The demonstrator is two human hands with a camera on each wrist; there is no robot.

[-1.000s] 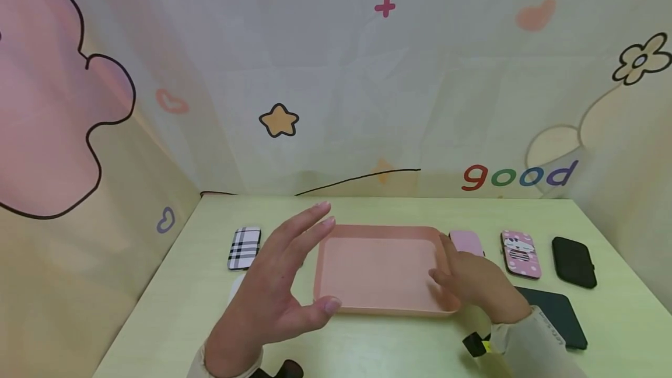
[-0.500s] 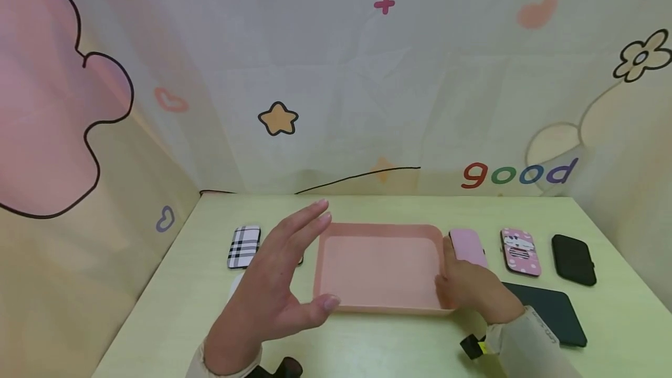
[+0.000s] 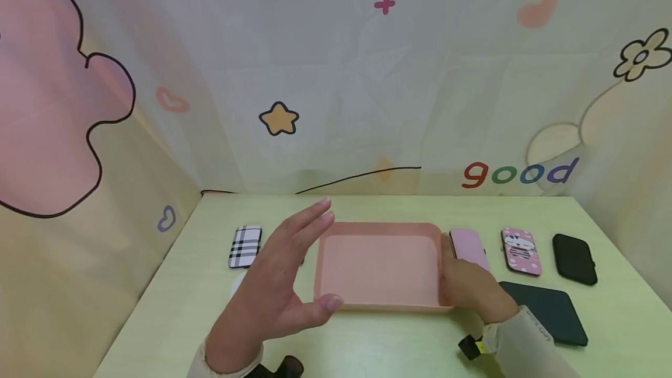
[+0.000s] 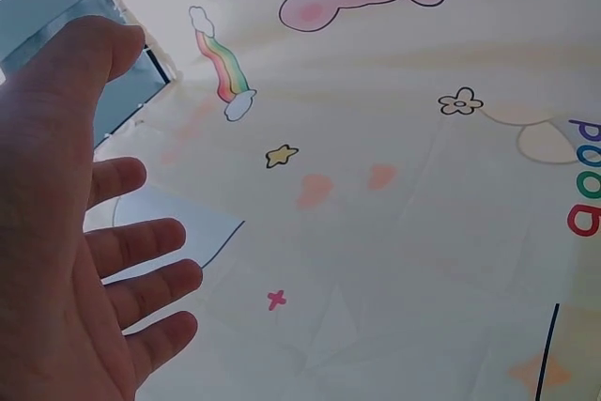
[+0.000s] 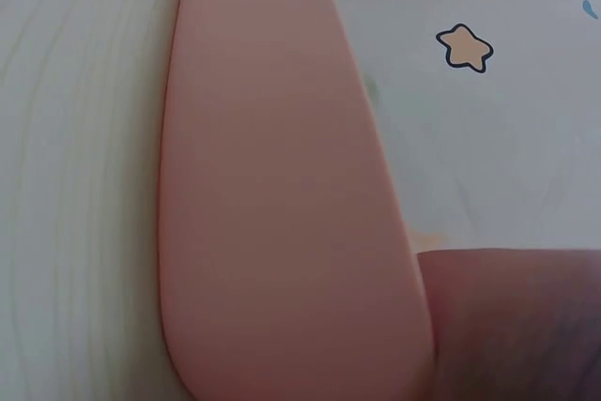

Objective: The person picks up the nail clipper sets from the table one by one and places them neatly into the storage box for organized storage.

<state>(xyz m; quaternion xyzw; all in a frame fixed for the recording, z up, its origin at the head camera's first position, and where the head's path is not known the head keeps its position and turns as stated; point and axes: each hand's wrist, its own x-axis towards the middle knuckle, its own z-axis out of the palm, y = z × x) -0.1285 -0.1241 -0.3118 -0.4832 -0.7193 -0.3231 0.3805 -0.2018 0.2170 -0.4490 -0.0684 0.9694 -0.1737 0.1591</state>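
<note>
Head view, left hand: the left hand (image 3: 278, 284) has its fingers extended and its thumb spread wide, gripping nothing; whether it touches the tray cannot be told.
Head view, tray: the pink tray (image 3: 380, 267) lies between the two hands, its left side next to the left fingertips and thumb tip, its right side at the right fingers.
Head view, right hand: the right hand (image 3: 469, 287) lies along the tray's right edge; whether its fingers curl round the rim cannot be told.
Head view, flat things: left of the left fingers, a plaid case (image 3: 245, 247); just right of the right fingers, a plain pink case (image 3: 469, 247), then a patterned pink case (image 3: 521, 251) and a black case (image 3: 574, 259); beside the right wrist, a dark slab (image 3: 546, 311).
Left wrist view, fingers: four slightly parted, thumb away from them; past their tips, a star print (image 4: 281, 156) on the backdrop.
Right wrist view, rim: the tray's outer wall fills the middle; part of the hand shows beside it, individual fingers indistinct.
</note>
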